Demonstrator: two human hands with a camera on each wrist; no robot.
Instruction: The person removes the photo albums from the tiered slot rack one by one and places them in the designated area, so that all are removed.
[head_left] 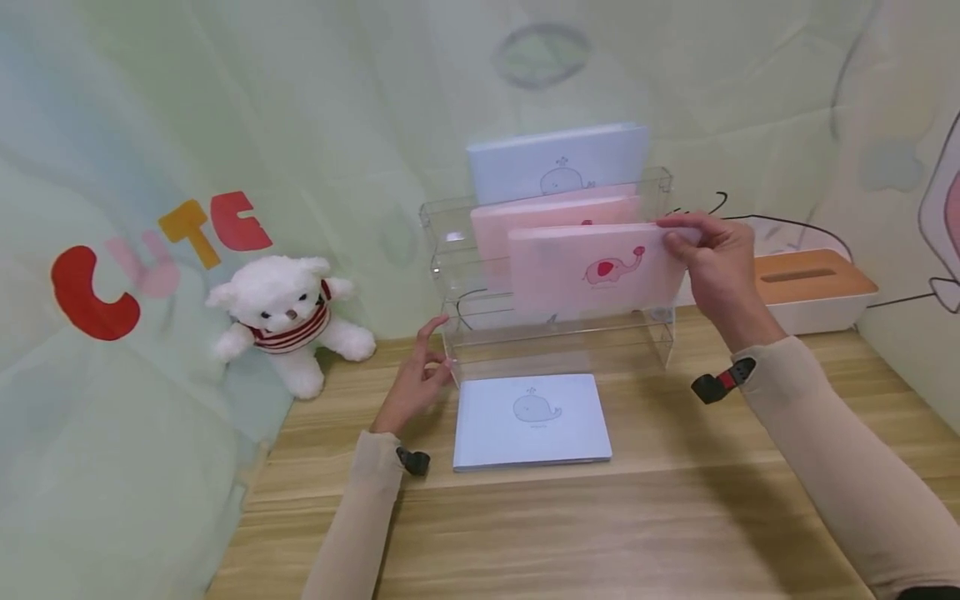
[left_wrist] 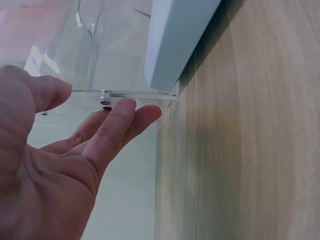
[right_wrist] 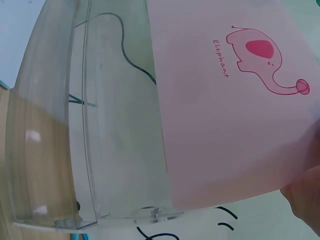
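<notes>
My right hand pinches the upper right corner of a pink elephant booklet, thumb in front. The booklet is upright at a clear acrylic tiered rack; in the right wrist view the word "Elephant" shows on its cover. At the rack's left side panel, my left hand touches with its fingertips, fingers fairly straight. Another pink booklet stands behind the held one, and a pale blue whale booklet stands on the top tier. A second whale booklet lies flat before the rack.
A white plush bear in a striped top sits left of the rack against the curtain. On the right stands a tissue box with a brown lid. Everything stands on a wood-grain table.
</notes>
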